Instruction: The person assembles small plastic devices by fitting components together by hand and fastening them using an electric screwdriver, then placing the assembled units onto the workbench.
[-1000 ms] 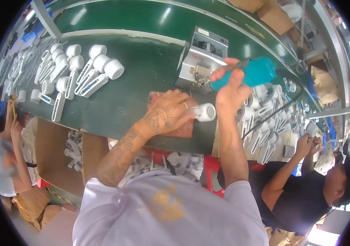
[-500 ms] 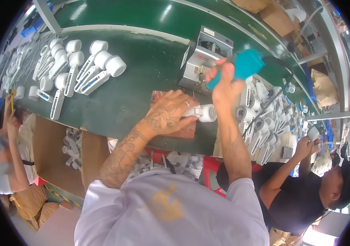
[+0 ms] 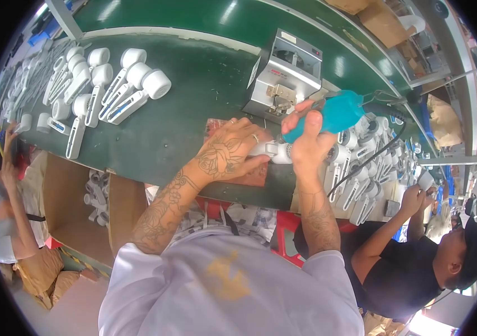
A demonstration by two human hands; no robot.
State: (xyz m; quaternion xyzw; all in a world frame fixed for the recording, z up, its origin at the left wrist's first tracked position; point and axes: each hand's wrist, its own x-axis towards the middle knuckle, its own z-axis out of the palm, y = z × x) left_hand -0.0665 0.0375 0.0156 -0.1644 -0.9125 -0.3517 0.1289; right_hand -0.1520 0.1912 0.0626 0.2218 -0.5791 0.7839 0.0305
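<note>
Now, left hand (image 3: 233, 151): lying palm down over a white part (image 3: 275, 150), fingers gripping it and pressing it onto a red pad (image 3: 249, 176).
Right hand (image 3: 308, 143): clenching round a teal driver (image 3: 333, 115), tip tilting down toward the part; cable (image 3: 372, 154) trailing off to the right.
Part: sitting at the near belt edge, between the two hands, mostly covered by the left fingers.
Belt (image 3: 193, 101): green, running across the view.
Grey box (image 3: 286, 78): standing on the belt just behind the hands, metal clamp on its front facing the person.
Left pile (image 3: 104, 89): white handled pieces lying in rows on the belt, well apart from the hands.
Right pile (image 3: 361, 168): more white pieces crowding just beside the right hand, some under the cable.
Co-worker (image 3: 412, 252): sitting to the right in a dark shirt, hands holding a white piece (image 3: 426, 180).
Another person (image 3: 3, 207): showing at the left rim, arm raised.
</note>
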